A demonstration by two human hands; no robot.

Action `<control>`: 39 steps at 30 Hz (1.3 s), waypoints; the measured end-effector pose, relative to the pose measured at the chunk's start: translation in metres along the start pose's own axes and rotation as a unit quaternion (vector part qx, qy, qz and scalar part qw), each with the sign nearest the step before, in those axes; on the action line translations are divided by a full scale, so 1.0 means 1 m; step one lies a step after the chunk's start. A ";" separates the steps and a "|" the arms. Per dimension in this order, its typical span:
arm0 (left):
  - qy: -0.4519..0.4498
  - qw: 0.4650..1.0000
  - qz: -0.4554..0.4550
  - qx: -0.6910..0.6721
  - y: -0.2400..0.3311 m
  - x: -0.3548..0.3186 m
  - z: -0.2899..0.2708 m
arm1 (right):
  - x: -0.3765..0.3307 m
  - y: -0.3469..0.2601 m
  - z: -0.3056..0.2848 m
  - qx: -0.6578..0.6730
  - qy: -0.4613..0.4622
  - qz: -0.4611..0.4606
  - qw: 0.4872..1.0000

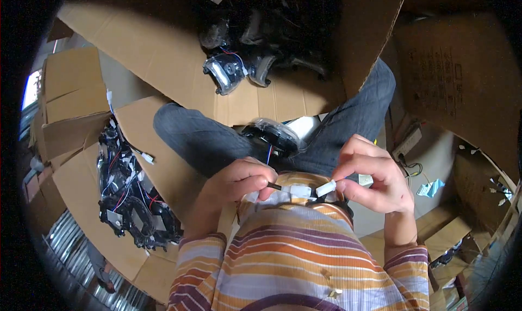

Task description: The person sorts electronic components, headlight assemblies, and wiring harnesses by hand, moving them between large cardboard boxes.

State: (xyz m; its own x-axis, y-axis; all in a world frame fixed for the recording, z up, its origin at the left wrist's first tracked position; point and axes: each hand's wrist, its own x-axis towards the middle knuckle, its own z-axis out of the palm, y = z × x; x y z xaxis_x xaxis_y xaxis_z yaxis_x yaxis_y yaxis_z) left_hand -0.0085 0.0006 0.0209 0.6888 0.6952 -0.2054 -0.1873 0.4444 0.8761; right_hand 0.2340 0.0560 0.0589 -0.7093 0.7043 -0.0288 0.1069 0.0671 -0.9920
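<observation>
My left hand [239, 180] is closed, thumb against the fingers, on a short black-sleeved cable [274, 186]. Close beside that cable, in front of my striped shirt, lies a white connector piece [300, 191]; whether the two are joined I cannot tell. Between thumb and forefinger my right hand [375, 178] pinches a small white plug [326, 188], a little apart from the other white piece. On my lap rests a black lamp unit [272, 134] with a transparent cover. Its red and blue wires [269, 153] run down toward my left hand, which hides their ends.
Ahead, a large open cardboard box [163, 66] holds several lamp units [224, 72]. At the left, more black lamp units with wires [133, 202] lie heaped on cardboard. Another tall box [451, 82] stands at the right, near a power strip [408, 142] and a blue wrapper [430, 188].
</observation>
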 end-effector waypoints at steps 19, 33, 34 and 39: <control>0.143 0.988 0.007 0.054 0.015 -0.034 0.023 | -0.008 -0.007 0.002 -0.052 0.021 -0.011 0.998; 0.467 0.191 -0.400 0.765 0.155 -0.255 0.083 | -0.008 0.006 0.008 -0.045 0.008 0.019 0.999; 0.480 0.206 -0.384 0.761 0.144 -0.220 0.059 | -0.006 0.008 0.012 -0.048 0.006 0.014 0.999; 0.441 0.645 -0.097 0.617 0.074 -0.047 -0.073 | -0.023 0.027 -0.003 -0.051 0.052 0.080 0.994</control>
State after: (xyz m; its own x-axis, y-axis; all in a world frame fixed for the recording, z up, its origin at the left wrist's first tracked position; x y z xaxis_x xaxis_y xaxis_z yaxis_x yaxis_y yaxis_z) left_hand -0.1061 0.0416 0.0634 -0.1525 0.9867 -0.0555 0.9164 0.1622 0.3659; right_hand 0.2550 0.0437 0.0336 -0.6019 0.7808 -0.1675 0.2861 0.0150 -0.9581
